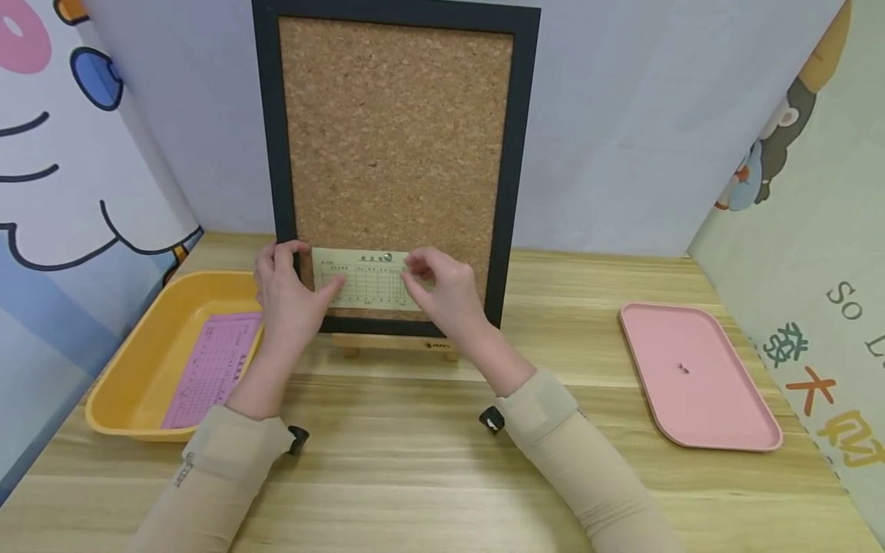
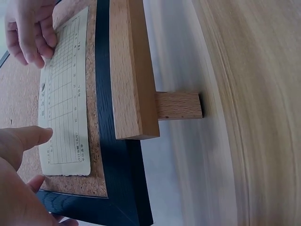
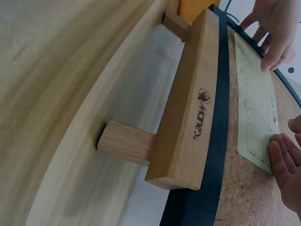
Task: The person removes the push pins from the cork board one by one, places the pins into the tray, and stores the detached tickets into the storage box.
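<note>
A pale green printed slip (image 1: 366, 286) lies flat against the lower part of a black-framed cork board (image 1: 397, 146). Near the slip's top edge is a small shiny pin (image 1: 388, 257). My left hand (image 1: 286, 296) holds the board's left edge, some fingers behind the frame; its thumb rests on the slip (image 2: 66, 108). My right hand (image 1: 445, 292) is at the slip's right end, fingers loosely bent, fingertips touching or very close to the paper. Nothing shows between its thumb and forefinger, and it covers that end of the slip.
The board leans on a wooden stand (image 1: 394, 342). At left, a yellow basin (image 1: 131, 392) contains purple printed slips (image 1: 214, 369). A pink tray (image 1: 705, 407) at right bears tiny dark pieces (image 1: 683, 369). A pale cloth backdrop (image 1: 608, 153) rises behind the table.
</note>
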{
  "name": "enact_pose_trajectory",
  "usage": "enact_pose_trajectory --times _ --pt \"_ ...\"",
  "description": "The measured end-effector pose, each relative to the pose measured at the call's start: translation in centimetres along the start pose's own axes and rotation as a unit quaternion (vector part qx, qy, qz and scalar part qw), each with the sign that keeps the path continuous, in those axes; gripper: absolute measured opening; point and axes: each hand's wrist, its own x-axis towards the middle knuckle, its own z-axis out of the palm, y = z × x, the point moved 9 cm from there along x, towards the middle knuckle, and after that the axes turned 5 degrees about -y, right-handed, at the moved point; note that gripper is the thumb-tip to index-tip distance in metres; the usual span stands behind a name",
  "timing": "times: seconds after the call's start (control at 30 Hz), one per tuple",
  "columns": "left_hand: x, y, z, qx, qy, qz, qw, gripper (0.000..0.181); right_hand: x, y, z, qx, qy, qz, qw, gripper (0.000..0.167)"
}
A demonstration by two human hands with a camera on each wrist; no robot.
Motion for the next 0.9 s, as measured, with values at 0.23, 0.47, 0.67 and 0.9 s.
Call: enact_pose_trajectory --times 0.23,0.47,0.67,0.9 --pt "0.2 0.0 0.0 0.006 0.001 -0.002 1.0000 0.052 0.8 0.6 0.6 -0.039 0.013 -0.010 0.9991 0.009" --pt "0.1 0.0 0.2 0.009 -0.006 -0.001 0.9999 0.046 1.3 0.1 1.0 -0.130 0.020 -0.013 0.9913 0.012" --pt "-0.2 -0.1 0.5 0.021 -0.017 -0.002 0.9996 0.048 1.5 -0.1 1.5 -0.173 0.027 -0.006 0.9846 0.013" --pt "-0.1 -0.4 0.6 0.035 -0.032 -0.014 0.9988 0.053 1.6 -0.2 1.8 -0.218 0.035 0.012 0.9753 0.013"
